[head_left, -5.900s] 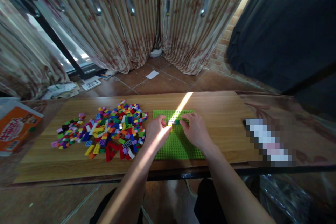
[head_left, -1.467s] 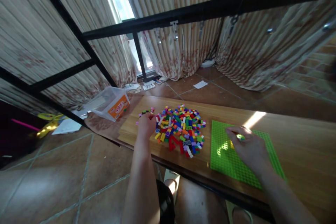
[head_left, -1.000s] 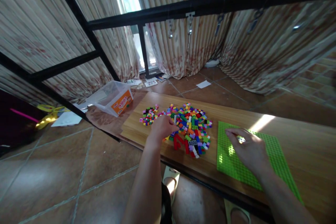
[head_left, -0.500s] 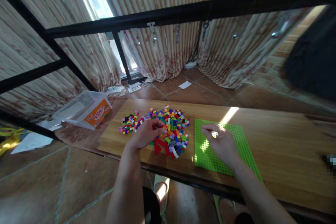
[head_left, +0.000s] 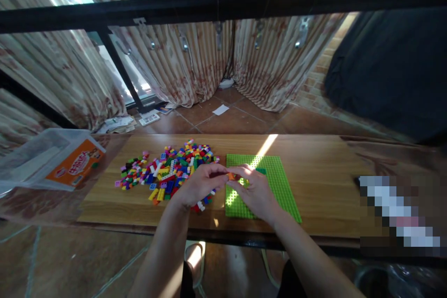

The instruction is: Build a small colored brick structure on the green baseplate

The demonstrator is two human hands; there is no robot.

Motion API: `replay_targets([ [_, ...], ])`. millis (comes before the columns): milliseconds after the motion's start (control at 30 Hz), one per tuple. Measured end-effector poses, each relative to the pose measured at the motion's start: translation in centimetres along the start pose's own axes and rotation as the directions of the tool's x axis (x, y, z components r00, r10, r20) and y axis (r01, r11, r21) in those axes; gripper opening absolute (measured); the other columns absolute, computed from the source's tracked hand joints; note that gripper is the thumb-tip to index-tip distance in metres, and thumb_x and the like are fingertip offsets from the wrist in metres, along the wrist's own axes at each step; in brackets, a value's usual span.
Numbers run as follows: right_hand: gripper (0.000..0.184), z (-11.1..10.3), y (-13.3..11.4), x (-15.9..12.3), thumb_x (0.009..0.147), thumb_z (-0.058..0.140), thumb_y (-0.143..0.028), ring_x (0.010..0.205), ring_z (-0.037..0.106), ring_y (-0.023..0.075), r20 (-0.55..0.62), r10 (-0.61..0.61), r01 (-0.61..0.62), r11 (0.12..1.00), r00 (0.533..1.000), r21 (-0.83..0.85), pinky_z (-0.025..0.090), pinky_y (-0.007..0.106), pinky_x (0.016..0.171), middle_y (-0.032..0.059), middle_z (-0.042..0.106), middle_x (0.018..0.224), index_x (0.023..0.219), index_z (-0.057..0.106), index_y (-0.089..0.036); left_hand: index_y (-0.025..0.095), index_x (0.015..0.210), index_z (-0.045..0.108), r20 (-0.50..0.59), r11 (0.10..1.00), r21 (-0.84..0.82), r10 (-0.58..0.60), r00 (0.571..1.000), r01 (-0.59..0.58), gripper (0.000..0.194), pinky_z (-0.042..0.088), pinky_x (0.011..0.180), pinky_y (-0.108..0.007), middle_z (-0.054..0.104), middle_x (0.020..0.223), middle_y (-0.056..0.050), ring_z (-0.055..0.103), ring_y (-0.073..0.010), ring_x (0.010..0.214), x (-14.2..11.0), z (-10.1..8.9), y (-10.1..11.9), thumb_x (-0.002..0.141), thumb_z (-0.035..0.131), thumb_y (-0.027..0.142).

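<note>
A bright green studded baseplate [head_left: 279, 186] lies on a wooden board [head_left: 314, 172]. Left of it spreads a pile of small coloured bricks [head_left: 167, 170]. My left hand [head_left: 199, 185] and my right hand [head_left: 256, 191] meet over the baseplate's left edge. Between the fingertips of both sits a small orange brick [head_left: 231, 175]; the left hand pinches it and the right hand's fingers close in against it. A dark green piece [head_left: 261, 171] shows on the baseplate just behind my right hand.
A clear plastic tub with an orange label [head_left: 56, 160] lies at the far left. A blurred-out object [head_left: 394, 209] sits at the right end of the table. A black metal bar [head_left: 223, 2] crosses above. Curtains and tiled floor lie beyond.
My left hand left the brick pile and came right with an orange brick to meet my right hand at the baseplate. The view swung back to the right.
</note>
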State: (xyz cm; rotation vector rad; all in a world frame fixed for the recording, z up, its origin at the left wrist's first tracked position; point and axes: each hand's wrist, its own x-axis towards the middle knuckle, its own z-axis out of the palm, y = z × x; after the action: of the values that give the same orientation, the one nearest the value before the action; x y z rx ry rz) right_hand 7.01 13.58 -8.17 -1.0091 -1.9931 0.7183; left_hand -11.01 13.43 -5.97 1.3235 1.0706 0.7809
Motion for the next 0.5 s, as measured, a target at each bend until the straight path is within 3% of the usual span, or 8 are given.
replay_targets([
  [133,0.017,0.0,0.5,-1.2,0.086,0.061,-0.028,0.08,0.062,0.0186,-0.053,0.049,-0.052,0.996,0.997,-0.077,0.05,0.033,0.074,0.0049,0.067,0.089,0.101,0.067,-0.024,0.012,0.088,0.068,-0.002,0.996,-0.04,-0.078,0.997,0.078,0.03,0.038,0.057,-0.021,0.059,0.064,0.001,0.051,-0.0087,0.058,0.4,1.3,0.1,0.075,0.067,0.038],
  [300,0.012,-0.4,0.4,-2.5,0.086,0.061,-0.03,0.082,0.062,0.0197,-0.042,0.029,-0.035,0.987,0.999,-0.154,0.049,0.032,0.073,0.0055,0.066,0.088,0.092,0.068,-0.023,0.011,0.077,0.069,-0.052,0.972,-0.116,-0.212,0.976,0.204,0.025,0.037,0.053,-0.02,0.058,0.058,0.001,0.049,-0.0073,0.054,0.5,2.4,-0.4,0.065,0.074,0.033],
  [500,0.008,-1.9,-0.1,-3.0,0.084,0.064,-0.029,0.07,0.06,0.0148,-0.02,0.09,-0.09,0.995,0.996,0.034,0.047,0.027,0.064,0.0017,0.065,0.077,0.084,0.07,-0.023,0.01,0.065,0.065,0.016,0.881,-0.358,-0.327,0.945,0.311,0.029,0.043,0.055,-0.021,0.058,0.056,0.0,0.052,-0.0074,0.052,0.8,3.5,-1.0,0.052,0.082,0.03],
])
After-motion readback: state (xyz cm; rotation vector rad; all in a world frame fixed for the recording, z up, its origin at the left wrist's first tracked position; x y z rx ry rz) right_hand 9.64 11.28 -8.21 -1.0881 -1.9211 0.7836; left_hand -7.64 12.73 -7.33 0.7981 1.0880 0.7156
